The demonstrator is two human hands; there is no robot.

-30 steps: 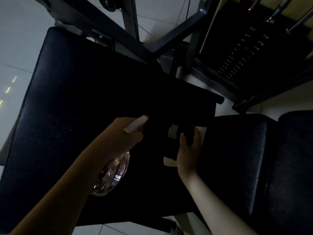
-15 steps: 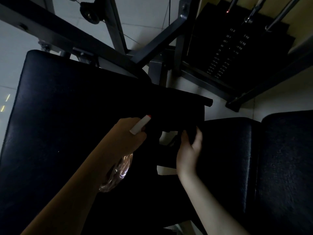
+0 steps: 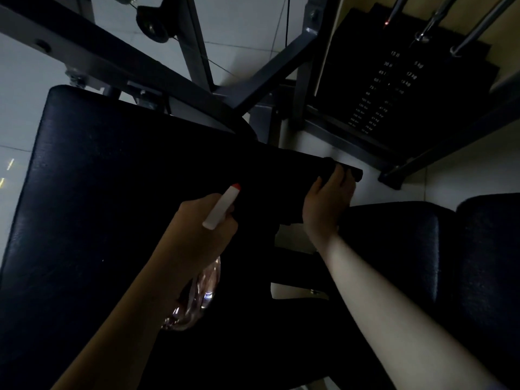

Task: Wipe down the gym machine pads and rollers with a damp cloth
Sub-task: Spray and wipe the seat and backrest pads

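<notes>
"Head view, please: where are the hands?"

"Two hands reach out over a dark gym machine. The left hand (image 3: 202, 229) is clamped round one clear bottle (image 3: 197, 299), its red-tipped nozzle aimed away over the bench (image 3: 98, 192). The right hand (image 3: 326, 204) has its fingers curled over the end of one black roller (image 3: 295, 170), which juts past the bench's far right corner."

"Is the cloth there?"

"It's too dark to tell; if it is under those fingers, it blends into the roller."

"What else can be counted?"

"Two more black pads (image 3: 394, 249) beside the bench's right edge, one weight stack (image 3: 394, 88) beyond the roller, and three chrome bars (image 3: 430, 26) above it."

"What might go wrong?"

"I'd guess the roller could spin under the grip, leaving its far side unwiped. Spray drifting past the bench could wet the tiled floor (image 3: 244, 21) and make it slippery. The dim light could hide missed patches."
</notes>
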